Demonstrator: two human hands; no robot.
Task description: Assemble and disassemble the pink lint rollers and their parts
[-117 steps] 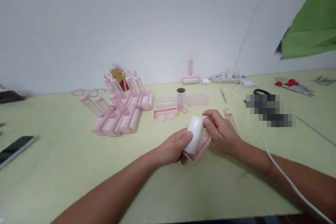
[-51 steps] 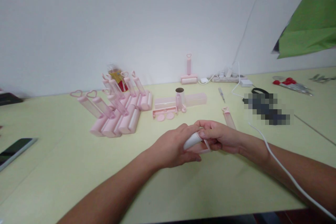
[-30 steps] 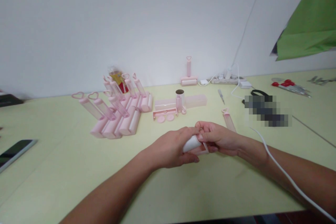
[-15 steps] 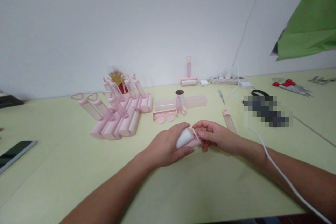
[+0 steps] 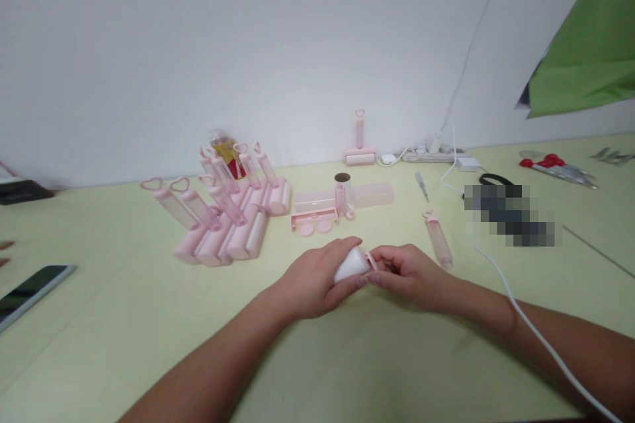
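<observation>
My left hand (image 5: 317, 281) wraps round a lint roller head (image 5: 351, 266), its white sticky roll facing up between thumb and fingers. At the right end of the roll, my right hand (image 5: 407, 274) pinches a pink end cap (image 5: 372, 260) with thumb and fingertips. Most of the pink housing is hidden by the hands. Just beyond them lie a pink open holder (image 5: 314, 219) and two pink discs (image 5: 307, 229). To the right lies a clear pink handle (image 5: 438, 242) with a heart-shaped loop.
Several assembled pink lint rollers (image 5: 218, 225) stand at left, another (image 5: 360, 145) by the wall. Clear covers (image 5: 372, 195), a white paper roll (image 5: 342, 186) and a screwdriver (image 5: 421, 186) lie beyond my hands. A white cable (image 5: 530, 334) crosses my right forearm. A phone (image 5: 30, 294) lies left.
My right fingers have closed in on the roller's right end, with the thumb now lower against the cap. The roller has turned, showing less pink housing. The whole view has shifted slightly.
</observation>
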